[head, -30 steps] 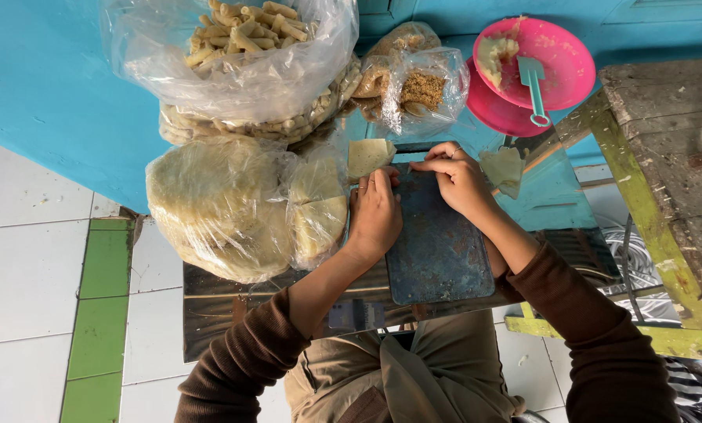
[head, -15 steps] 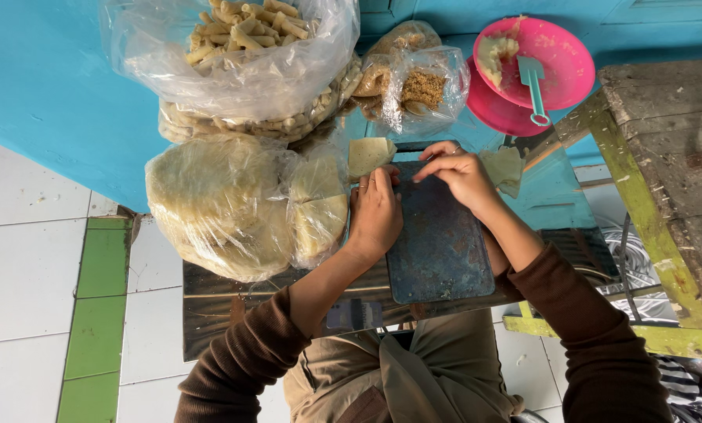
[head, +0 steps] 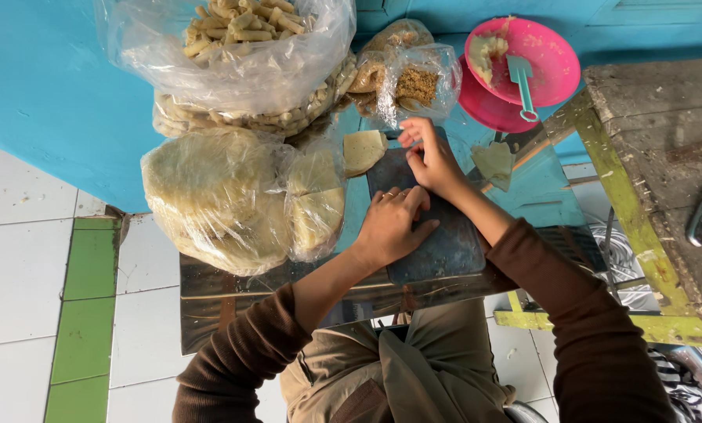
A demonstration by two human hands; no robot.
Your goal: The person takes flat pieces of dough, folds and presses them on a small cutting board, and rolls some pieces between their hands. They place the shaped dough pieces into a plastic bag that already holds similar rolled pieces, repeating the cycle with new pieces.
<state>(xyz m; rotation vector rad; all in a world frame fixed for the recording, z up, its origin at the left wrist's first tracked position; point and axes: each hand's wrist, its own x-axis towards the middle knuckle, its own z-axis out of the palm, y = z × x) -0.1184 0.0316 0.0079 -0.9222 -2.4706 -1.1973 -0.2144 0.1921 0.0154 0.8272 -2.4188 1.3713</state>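
Observation:
A dark slate-coloured board [head: 445, 254] lies across a metal tray [head: 233, 301] in front of me. My left hand [head: 394, 223] rests flat on the board's middle, fingers together and pressed down. At the board's far end my right hand [head: 431, 160] has its fingers bent onto the surface; whatever is under them is hidden. A pale thin wrapper piece [head: 364, 150] lies just left of the board's far corner. Another wrapper piece [head: 493, 163] lies to its right.
A clear bag of flat pale wrappers [head: 218, 196] sits to the left, and bags of rolled snacks [head: 241, 47] behind it. A small bag of brown crumbs [head: 414, 82] is behind the board. Pink plates [head: 551, 66] hold filling and a teal spoon [head: 522, 78]. A worn wooden table [head: 656, 157] stands on the right.
My left hand has slid back along the board toward my body and now lies flat. My right hand stays at the far end, fingers still bent down.

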